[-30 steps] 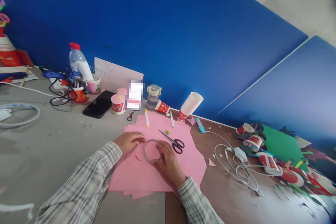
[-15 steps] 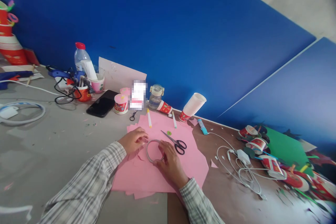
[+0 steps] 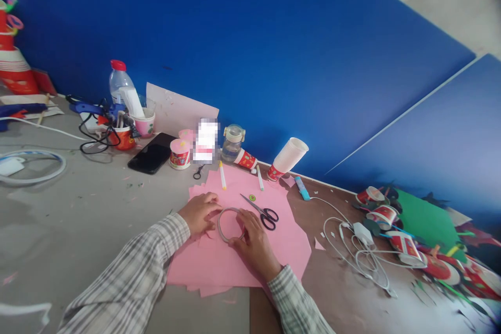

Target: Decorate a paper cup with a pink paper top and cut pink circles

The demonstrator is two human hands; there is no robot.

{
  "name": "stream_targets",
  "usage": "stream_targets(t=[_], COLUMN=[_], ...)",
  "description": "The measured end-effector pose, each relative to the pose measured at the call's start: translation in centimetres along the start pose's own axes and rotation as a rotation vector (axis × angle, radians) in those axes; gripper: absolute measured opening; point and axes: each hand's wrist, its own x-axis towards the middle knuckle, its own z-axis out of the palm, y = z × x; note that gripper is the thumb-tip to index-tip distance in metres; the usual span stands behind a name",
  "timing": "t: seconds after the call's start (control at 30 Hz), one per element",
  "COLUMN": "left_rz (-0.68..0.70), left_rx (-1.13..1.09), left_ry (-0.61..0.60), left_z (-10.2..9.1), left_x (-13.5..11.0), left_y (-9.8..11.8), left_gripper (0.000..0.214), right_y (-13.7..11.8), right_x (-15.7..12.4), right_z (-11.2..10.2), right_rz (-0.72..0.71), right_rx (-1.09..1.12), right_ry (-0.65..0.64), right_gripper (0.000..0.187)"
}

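Observation:
A thin greyish roll of tape point(image 3: 221, 227) stands on edge or slightly tilted over a stack of pink paper point(image 3: 240, 266). My right hand point(image 3: 254, 242) grips its right side, fingers over the top and thumb low on the rim. My left hand point(image 3: 201, 213) is at the roll's left rim, fingers bent and closed, fingertips touching it; whether a tape end is between them is too small to see. Black-handled scissors point(image 3: 268, 217) lie on the paper just beyond my right hand, beside a small green round piece point(image 3: 252, 198).
Two markers point(image 3: 223, 176) point(image 3: 260, 178) lie on the paper's far part. Behind stand a lidded jar point(image 3: 233, 143), stacked paper cups point(image 3: 289, 156) and a decorated cup point(image 3: 180, 155). A black phone point(image 3: 152, 153) lies left. White cables point(image 3: 364, 250) and several cups spread along the right.
My left hand's fingers have moved slightly right and down, onto the left rim of the roll of tape. My right hand and the roll have stayed in place.

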Motion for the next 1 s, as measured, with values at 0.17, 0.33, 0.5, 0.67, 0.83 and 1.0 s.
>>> stream_targets(t=[0.17, 0.33, 0.5, 0.67, 0.83, 1.0], left_rz=[-0.001, 0.0, 0.022, 0.06, 0.043, 0.045], left_rx=[0.029, 0.045, 0.051, 0.121, 0.158, 0.161], left_ry=[-0.007, -0.014, -0.005, 0.021, 0.032, 0.015], left_z=[0.0, -0.1, 0.0, 0.4, 0.6, 0.4], left_x=[0.0, 0.0, -0.2, -0.3, -0.2, -0.2], left_y=[0.1, 0.0, 0.3, 1.0, 1.3, 1.2], left_gripper=[0.053, 0.052, 0.062, 0.081, 0.079, 0.079], right_y=[-0.1, -0.1, 0.0, -0.4, -0.5, 0.0], right_x=[0.0, -0.1, -0.1, 0.1, 0.2, 0.2], right_z=[-0.1, -0.1, -0.1, -0.2, -0.9, -1.6], right_rz=[0.006, 0.012, 0.022, 0.019, 0.051, 0.045], right_rx=[0.015, 0.021, 0.011, 0.021, 0.088, 0.156], right_ry=[0.001, 0.006, -0.008, -0.011, -0.029, -0.041], right_gripper=[0.059, 0.06, 0.06, 0.052, 0.054, 0.049])
